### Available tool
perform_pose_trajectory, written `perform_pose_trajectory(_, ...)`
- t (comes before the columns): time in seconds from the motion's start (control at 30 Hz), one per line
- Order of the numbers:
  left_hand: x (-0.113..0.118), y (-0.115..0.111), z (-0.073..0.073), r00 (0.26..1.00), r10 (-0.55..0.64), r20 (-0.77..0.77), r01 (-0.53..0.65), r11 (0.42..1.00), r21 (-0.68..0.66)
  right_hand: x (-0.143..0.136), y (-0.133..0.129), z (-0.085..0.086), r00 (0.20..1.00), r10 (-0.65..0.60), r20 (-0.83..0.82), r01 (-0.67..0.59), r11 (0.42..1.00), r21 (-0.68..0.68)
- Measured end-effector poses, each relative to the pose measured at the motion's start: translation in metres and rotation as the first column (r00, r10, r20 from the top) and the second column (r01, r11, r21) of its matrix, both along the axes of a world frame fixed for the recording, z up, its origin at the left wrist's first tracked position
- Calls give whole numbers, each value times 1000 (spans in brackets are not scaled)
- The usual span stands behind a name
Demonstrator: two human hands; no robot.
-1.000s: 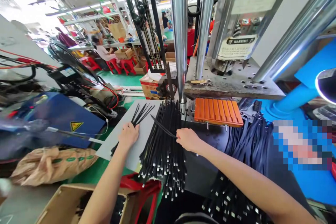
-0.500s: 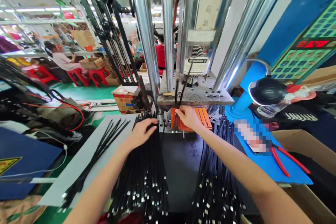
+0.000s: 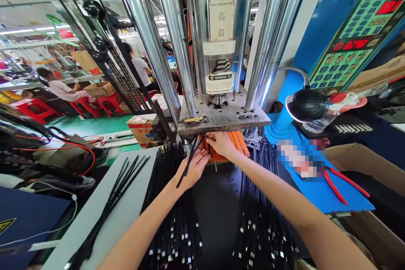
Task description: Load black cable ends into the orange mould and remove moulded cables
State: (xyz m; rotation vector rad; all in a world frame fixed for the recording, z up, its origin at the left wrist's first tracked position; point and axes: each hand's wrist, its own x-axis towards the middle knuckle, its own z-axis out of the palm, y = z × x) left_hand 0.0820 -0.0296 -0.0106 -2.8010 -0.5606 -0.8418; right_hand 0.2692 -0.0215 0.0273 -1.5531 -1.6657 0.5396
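My right hand reaches under the press plate from the right, thumb and fingertips pinched on a thin black cable at the left end of an orange slotted block. The cable slants down in front of my left hand. That hand lies along the block's front edge, its fingers stretched out and touching the block. Beside my left wrist is a thick bundle of black cables with small silver ends. A second bundle hangs under my right forearm.
A press with steel columns and a heavy metal plate stands over the block. Several black cables lie on a light board at left. To the right are a black lamp, red-handled pliers and a control panel. People sit behind.
My left hand has moved right, from the cable bundle to the orange block. The dark strands that rose above my right hand now show as a cable slanting down. The view has shifted.
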Motion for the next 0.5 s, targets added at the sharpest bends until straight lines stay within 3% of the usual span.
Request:
perform_pose_trajectory(0.1, -4, -8, 5, 992, -22, -126, 19, 999, -29, 0, -3, -2, 998, 15, 68, -16, 1000, 6)
perform_pose_trajectory(0.2, -7, 0, 25, 967, -64, -246, 18, 983, -185, 2, 9, 1, 981, -17, 192, 23, 999, -32)
perform_pose_trajectory(0.3, 2, 24, 39, 948, -40, -315, -65, 947, -315, 5, 20, 7, 950, -116, 288, 138, 989, -55)
perform_pose_trajectory(0.37, 15, 47, 38, 943, 48, -330, -184, 901, -393, 7, 15, 9, 925, -167, 341, 199, 978, -59)
perform_pose_trajectory(0.5, 48, 92, 28, 932, 230, -279, -346, 790, -505, 4, -11, 10, 921, -84, 380, 122, 990, -76)
